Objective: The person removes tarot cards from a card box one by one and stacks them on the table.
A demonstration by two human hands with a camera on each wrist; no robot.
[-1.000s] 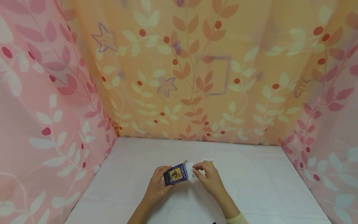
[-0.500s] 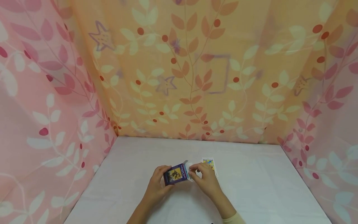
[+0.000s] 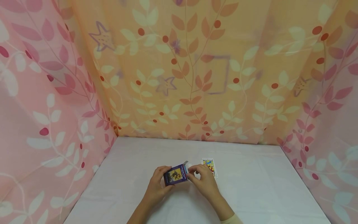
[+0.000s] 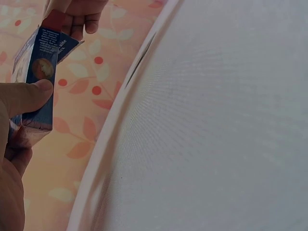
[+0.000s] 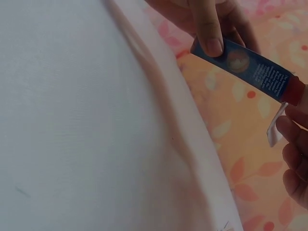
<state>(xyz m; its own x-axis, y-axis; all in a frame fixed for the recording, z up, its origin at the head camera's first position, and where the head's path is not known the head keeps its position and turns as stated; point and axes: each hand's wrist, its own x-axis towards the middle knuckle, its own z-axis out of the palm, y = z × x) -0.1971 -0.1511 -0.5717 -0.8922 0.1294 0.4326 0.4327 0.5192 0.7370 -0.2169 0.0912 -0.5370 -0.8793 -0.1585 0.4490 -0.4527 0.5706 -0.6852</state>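
My left hand [image 3: 158,183] grips a dark blue card box [image 3: 174,175] with a yellow picture on its front. In the left wrist view its thumb [image 4: 43,86] presses the narrow side of the box. The box is held tilted above the table, with a flap [image 3: 185,163] standing out at its opened end. My right hand [image 3: 205,180] has its thumb and curled fingers at that end, pinching at the flap. In the right wrist view the right fingers [image 5: 291,144] sit by the red end and a pale flap [image 5: 275,129]. The box's inside is hidden.
A few picture cards [image 3: 211,166] lie stacked unevenly on the white-covered table [image 3: 251,180], just beyond the right hand. Leaf-patterned curtains [image 3: 181,93] rise behind the table and along both sides.
My right hand has moved left, closer to the box's opened end, and more of the cards on the table shows. The left hand and the box stay in place.
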